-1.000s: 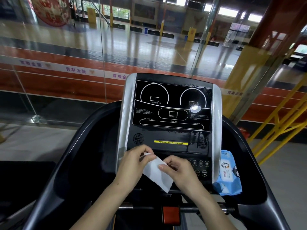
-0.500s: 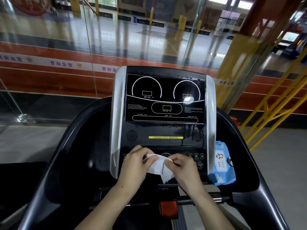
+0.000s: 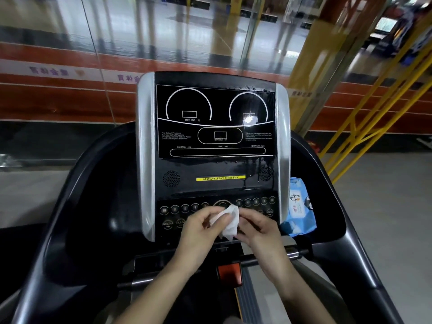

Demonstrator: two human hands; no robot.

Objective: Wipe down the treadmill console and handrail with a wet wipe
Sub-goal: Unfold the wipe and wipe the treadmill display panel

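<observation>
The black treadmill console [image 3: 215, 164] with silver side trims stands straight ahead; wet streaks show on its upper right and around the yellow strip. A white wet wipe [image 3: 230, 222], bunched into a small wad, is held in front of the button row. My left hand [image 3: 201, 226] pinches its left side and my right hand [image 3: 258, 228] grips its right side. Black curved handrails run down the left [image 3: 58, 220] and right [image 3: 350, 239]. A horizontal grip bar [image 3: 294, 254] crosses just below my hands.
A blue pack of wet wipes [image 3: 300, 211] lies in the tray right of the console. An orange safety key tab [image 3: 230, 272] sits under the console. A glass wall stands behind the treadmill, with yellow railings [image 3: 364, 118] at the right.
The wipe, hanging flat and unfolded a second ago, is now gathered into a compact wad between both hands. The view has tilted downward, so the console fills more of the frame.
</observation>
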